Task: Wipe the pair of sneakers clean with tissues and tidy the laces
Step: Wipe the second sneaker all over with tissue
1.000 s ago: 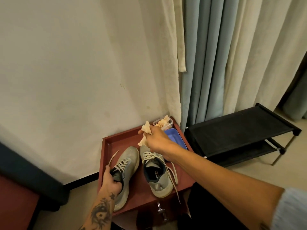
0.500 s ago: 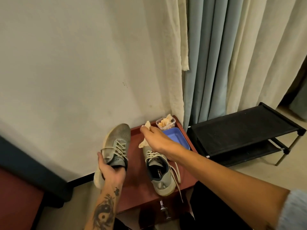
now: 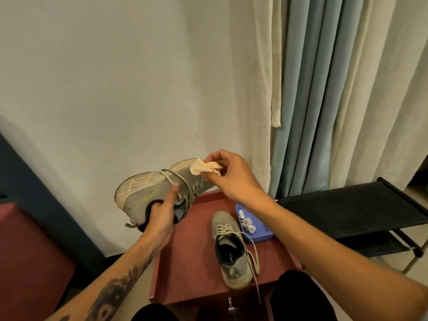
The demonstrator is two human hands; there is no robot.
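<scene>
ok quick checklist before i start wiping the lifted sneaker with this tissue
1. Lifted sneaker held firmly: ok, the left hand has its grip at the collar, thumb along the side.
2. Tissue ready: ok, pinched in the right hand, right by the toe end.
3. Surface facing you: ok, the shoe is tipped on its side, sole edge and side panel showing.
4. Laces out of the way: not ok, loose lace strands cross the shoe's side.
5. Second sneaker parked safely: ok, upright on the red table, though its lace hangs over the front edge.
6. Tissue clean enough: cannot tell.
</scene>
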